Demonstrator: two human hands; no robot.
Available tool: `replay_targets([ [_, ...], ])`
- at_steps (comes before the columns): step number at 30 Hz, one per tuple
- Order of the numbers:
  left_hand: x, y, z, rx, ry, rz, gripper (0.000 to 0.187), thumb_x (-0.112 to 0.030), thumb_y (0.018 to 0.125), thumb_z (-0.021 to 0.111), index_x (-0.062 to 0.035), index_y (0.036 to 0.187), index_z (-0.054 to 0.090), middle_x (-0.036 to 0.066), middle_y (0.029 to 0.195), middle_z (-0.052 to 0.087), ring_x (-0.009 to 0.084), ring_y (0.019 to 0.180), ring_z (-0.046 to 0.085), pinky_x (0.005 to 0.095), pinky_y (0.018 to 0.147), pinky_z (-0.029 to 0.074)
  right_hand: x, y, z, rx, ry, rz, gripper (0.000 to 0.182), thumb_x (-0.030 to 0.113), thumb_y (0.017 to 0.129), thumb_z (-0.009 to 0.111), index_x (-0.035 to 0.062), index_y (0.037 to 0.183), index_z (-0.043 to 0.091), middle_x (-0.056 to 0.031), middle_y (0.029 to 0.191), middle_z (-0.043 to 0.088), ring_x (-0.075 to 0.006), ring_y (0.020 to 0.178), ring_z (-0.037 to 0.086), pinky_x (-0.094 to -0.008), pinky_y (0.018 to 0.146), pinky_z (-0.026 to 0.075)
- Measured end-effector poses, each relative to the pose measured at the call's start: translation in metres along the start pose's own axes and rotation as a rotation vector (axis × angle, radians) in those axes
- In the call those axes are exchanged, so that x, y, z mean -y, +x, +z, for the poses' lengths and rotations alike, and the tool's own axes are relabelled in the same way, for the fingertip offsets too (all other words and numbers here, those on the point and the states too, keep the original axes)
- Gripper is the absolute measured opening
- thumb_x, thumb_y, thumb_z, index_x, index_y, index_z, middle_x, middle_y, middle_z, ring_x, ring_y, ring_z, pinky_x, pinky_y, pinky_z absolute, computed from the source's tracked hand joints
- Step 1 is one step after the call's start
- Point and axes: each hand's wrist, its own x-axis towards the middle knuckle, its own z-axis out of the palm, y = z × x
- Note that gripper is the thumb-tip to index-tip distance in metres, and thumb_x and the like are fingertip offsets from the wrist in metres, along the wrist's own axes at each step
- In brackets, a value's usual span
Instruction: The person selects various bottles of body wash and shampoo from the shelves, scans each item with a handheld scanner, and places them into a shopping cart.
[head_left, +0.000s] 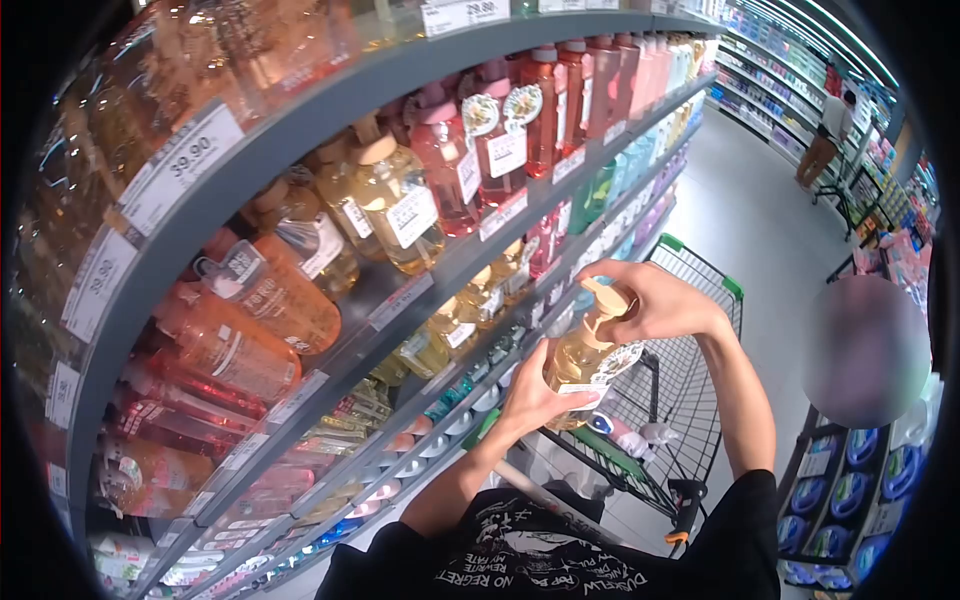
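Observation:
A clear pump bottle [572,368] of golden liquid, with a pale label and a cream pump head [606,302], is held up in front of my chest. My left hand [532,398] wraps around the lower body of the bottle, its thumb across the front. Around the pump collar at the top curl the fingers of my right hand [662,302]. The bottle leans slightly. Beneath and behind it stands a wire shopping cart [690,385] with green corners, holding a few small items. Similar golden pump bottles [400,205] stand on the shelf to the left.
Tiered grey shelves [470,262] with price tags curve along the left, full of orange, red, pink and green bottles. A person [828,135] stands beside a cart far down the aisle [740,190]. Blue-packed goods [850,490] fill a rack at right.

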Motion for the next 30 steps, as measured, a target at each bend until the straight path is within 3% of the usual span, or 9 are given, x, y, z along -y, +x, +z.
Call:
replay_targets([
  [2,-0.021,-0.005,-0.013,-0.092,-0.079,0.043,0.07,-0.019,0.064,0.087,0.0001,0.12,0.049,0.014,0.111,0.064,0.0201,0.103,0.062,0.0354,0.091,0.048,0.01,0.008,0.007,-0.113,0.29,-0.056,0.058,0.008,0.078,0.072,0.0015,0.13,0.048,-0.0085,0.102,0.065,-0.0153,0.089,0.063,-0.0323,0.081,0.054],
  [6,-0.047,-0.007,-0.04,-0.194,-0.245,0.108,0.068,-0.016,0.068,0.086,0.0009,0.122,0.049,0.013,0.114,0.063,0.0183,0.102,0.062,0.0334,0.09,0.049,0.01,0.028,0.035,-0.206,0.693,-0.213,0.067,0.013,0.084,0.072,-0.0006,0.14,0.038,-0.0093,0.122,0.056,-0.0161,0.113,0.053,-0.0322,0.091,0.048],
  [10,-0.076,-0.016,-0.069,-0.27,-0.206,0.223,0.066,-0.015,0.069,0.085,0.0015,0.122,0.049,0.012,0.113,0.063,0.0166,0.102,0.061,0.0322,0.09,0.049,0.008,0.045,0.065,-0.17,0.894,-0.428,0.083,0.05,0.085,0.064,0.0015,0.144,0.032,-0.0129,0.136,0.048,-0.0216,0.128,0.044,-0.0371,0.109,0.03],
  [15,-0.097,-0.021,-0.095,-0.49,0.012,0.337,0.067,-0.016,0.067,0.087,0.0005,0.121,0.051,0.009,0.11,0.064,0.0155,0.101,0.062,0.0309,0.089,0.049,0.015,0.062,0.107,-0.159,0.821,-0.38,0.062,0.017,0.093,0.062,-0.0027,0.143,0.031,-0.0091,0.14,0.042,-0.0189,0.13,0.039,-0.0348,0.109,0.03],
  [16,-0.099,-0.019,-0.099,-0.566,0.044,0.385,0.068,-0.016,0.065,0.087,0.0,0.121,0.051,0.009,0.11,0.064,0.0153,0.1,0.062,0.031,0.089,0.049,0.023,0.071,0.115,-0.248,0.8,-0.508,0.061,0.019,0.095,0.06,-0.0035,0.143,0.031,-0.0101,0.139,0.043,-0.0187,0.129,0.04,-0.0347,0.109,0.031],
  [20,-0.111,-0.017,-0.119,-0.787,0.14,0.607,0.074,-0.014,0.062,0.089,0.0001,0.123,0.05,0.01,0.115,0.061,0.0166,0.103,0.061,0.0311,0.09,0.049,0.058,0.093,0.125,-0.506,0.643,-0.542,0.05,0.011,0.097,0.055,-0.0068,0.14,0.037,-0.0161,0.139,0.046,-0.0217,0.129,0.044,-0.0335,0.108,0.034],
  [25,-0.109,-0.009,-0.156,-0.919,0.362,0.59,0.074,-0.008,0.063,0.088,0.0021,0.124,0.048,0.011,0.115,0.06,0.0171,0.105,0.061,0.032,0.09,0.049,0.08,0.129,0.141,-0.525,0.639,-0.488,0.052,0.014,0.097,0.056,-0.0051,0.141,0.037,-0.0197,0.139,0.048,-0.023,0.128,0.047,-0.0343,0.103,0.041],
  [27,-0.108,-0.002,-0.163,-0.94,0.115,0.571,0.074,-0.009,0.061,0.089,0.0021,0.123,0.049,0.012,0.113,0.06,0.0165,0.105,0.06,0.0342,0.092,0.049,0.083,0.138,0.149,-0.462,0.744,-0.502,0.051,0.012,0.096,0.057,-0.002,0.141,0.039,-0.0153,0.134,0.052,-0.0183,0.126,0.048,-0.0291,0.099,0.042],
  [30,-0.086,0.011,-0.177,-1.071,0.304,0.6,0.07,-0.013,0.062,0.089,0.0025,0.12,0.052,0.014,0.108,0.063,0.0217,0.102,0.061,0.0355,0.089,0.049,0.062,0.144,0.172,-0.451,0.736,-0.409,0.04,0.01,0.096,0.057,-0.0012,0.133,0.047,-0.0134,0.125,0.058,-0.0173,0.118,0.054,-0.0283,0.095,0.045],
])
